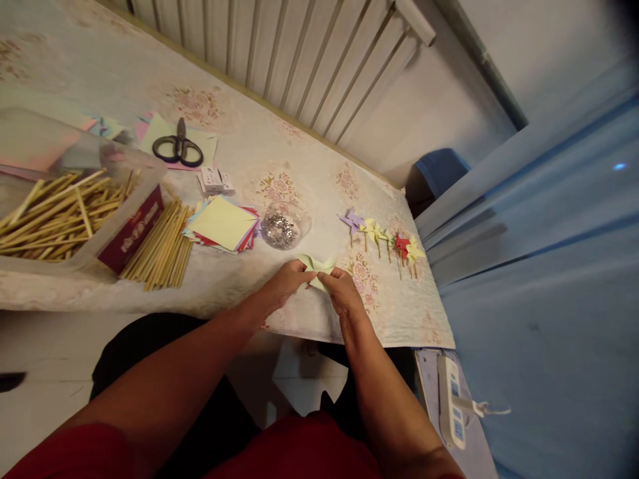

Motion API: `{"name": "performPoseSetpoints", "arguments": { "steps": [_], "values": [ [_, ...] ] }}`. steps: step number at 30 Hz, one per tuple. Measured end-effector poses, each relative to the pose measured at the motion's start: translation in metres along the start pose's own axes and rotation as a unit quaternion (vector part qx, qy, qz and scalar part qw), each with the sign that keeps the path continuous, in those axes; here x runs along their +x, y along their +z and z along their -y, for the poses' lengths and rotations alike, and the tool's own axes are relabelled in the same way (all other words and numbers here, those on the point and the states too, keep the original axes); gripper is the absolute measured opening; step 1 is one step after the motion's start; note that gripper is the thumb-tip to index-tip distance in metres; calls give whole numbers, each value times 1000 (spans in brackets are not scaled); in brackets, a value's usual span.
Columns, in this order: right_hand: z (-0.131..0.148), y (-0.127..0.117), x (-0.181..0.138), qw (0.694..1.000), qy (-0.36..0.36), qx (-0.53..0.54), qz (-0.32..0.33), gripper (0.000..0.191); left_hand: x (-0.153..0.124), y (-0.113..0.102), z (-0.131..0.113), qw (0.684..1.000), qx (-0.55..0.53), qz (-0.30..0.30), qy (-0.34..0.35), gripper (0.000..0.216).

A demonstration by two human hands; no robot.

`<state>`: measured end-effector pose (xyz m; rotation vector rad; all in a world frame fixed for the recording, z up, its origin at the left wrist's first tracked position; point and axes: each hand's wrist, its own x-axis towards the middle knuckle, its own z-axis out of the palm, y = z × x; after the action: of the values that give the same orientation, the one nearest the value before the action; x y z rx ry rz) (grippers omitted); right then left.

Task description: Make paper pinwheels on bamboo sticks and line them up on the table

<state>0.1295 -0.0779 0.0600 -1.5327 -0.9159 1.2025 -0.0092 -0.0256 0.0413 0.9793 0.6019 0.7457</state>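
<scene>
A desk [319, 176] wears a pale floral cloth [234, 266]. On it, left to right: a plastic box [130, 233] of sticks, a stick bundle [162, 249] beside it, stacked paper squares [222, 223], a round clear container [279, 247] and a row of paper pinwheels [373, 231].

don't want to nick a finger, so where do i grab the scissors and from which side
Best by the dark handle loops of the scissors, probably from the table's near side. They lie on paper sheets with both loops facing the near edge and the blades pointing away, so that approach should keep fingers off the blades.
</scene>
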Motion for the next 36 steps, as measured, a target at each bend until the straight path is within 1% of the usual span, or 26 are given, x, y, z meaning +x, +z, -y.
{"name": "performPoseSetpoints", "arguments": {
  "steps": [5,9,13,18,20,22,25,28,30,31,33,36],
  "values": [
    [-4,-4,-1,1000,-1,-5,-26,25,-1,4,-2,1000,-6,22,-22,23],
    [-9,-8,1,999,-9,-19,-41,22,1,5,-2,1000,7,18,-23,28],
    [-11,-6,1,999,-7,-20,-37,21,6,2,4,1000,5,-3,-16,32],
    [-4,0,-2,1000,-5,17,-9,23,9,0,6,998,-54,-12,-12,32],
    [-3,-3,-3,998,-19,40,-33,26,9,0,5,997,-81,-14,-7,33],
    [-7,-10,-3,995,-39,42,-83,27,9,-1,4,995,-98,-20,-5,35],
    [-19,-26,1,986,-48,-28,-160,23,10,-2,5,995,-95,-39,-11,34],
    [-35,-36,2,964,-70,-143,-211,17,11,-3,7,996,-85,-36,-14,33],
    [-47,-36,0,938,-112,-224,-242,14,10,-3,7,996,-86,-25,-16,33],
    [-52,-34,-1,923,-139,-261,-247,15,10,-3,7,996,-86,-21,-17,33],
    [-60,-29,-4,893,-187,-337,-235,18,9,-3,6,996,-86,-24,-20,32],
    [-65,-24,-6,859,-220,-408,-217,22,7,-3,5,995,-91,-30,-20,33]
  ]
}}
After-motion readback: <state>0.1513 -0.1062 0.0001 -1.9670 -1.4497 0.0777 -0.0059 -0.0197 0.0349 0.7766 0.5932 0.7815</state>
